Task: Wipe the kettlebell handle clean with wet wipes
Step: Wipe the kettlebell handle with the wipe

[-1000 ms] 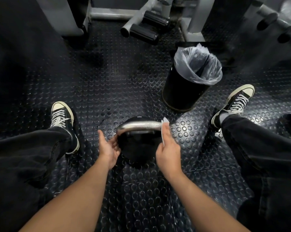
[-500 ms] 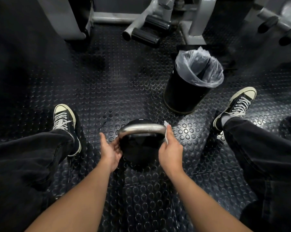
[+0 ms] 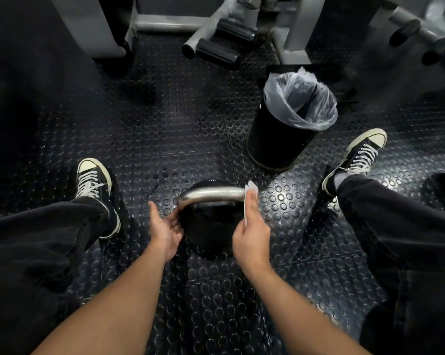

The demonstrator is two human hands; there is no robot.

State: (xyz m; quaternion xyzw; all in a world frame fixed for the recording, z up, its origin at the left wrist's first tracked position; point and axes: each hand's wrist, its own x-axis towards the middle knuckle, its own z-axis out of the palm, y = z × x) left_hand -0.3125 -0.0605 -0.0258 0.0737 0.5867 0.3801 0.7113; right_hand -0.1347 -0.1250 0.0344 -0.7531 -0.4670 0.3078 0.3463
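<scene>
Two bare forearms reach forward from the bottom edge toward a black kettlebell [image 3: 208, 231] that stands on the studded rubber floor [image 3: 216, 303] between the person's spread legs. The left hand [image 3: 165, 228] is at the kettlebell's left side, palm turned inward, fingers loosely extended and touching the lower left end of the handle [image 3: 211, 194] where it bends down into the body; it does not close round anything. The right hand [image 3: 251, 233] is at the kettlebell's right side, its fingers and thumb pinching a white wet wipe [image 3: 248, 201] and pressing it against the right end of the shiny metal handle. The wipe sticks up a little above the fingertips.

Left of the kettlebell a black trouser leg ends in a black sneaker [image 3: 96, 185] with white laces and toe cap. Right of the kettlebell the other leg ends in a matching second sneaker [image 3: 362, 155], heel down, toe pointing outward.

Beyond the kettlebell and to its right stands a black waste bin [image 3: 275, 142] lined with a clear plastic bag [image 3: 300, 101]; it stands apart from the kettlebell. Farther back still, past the bin, grey gym machine frames [image 3: 298, 24] with black foam rollers [image 3: 216, 51] rest on the floor.
</scene>
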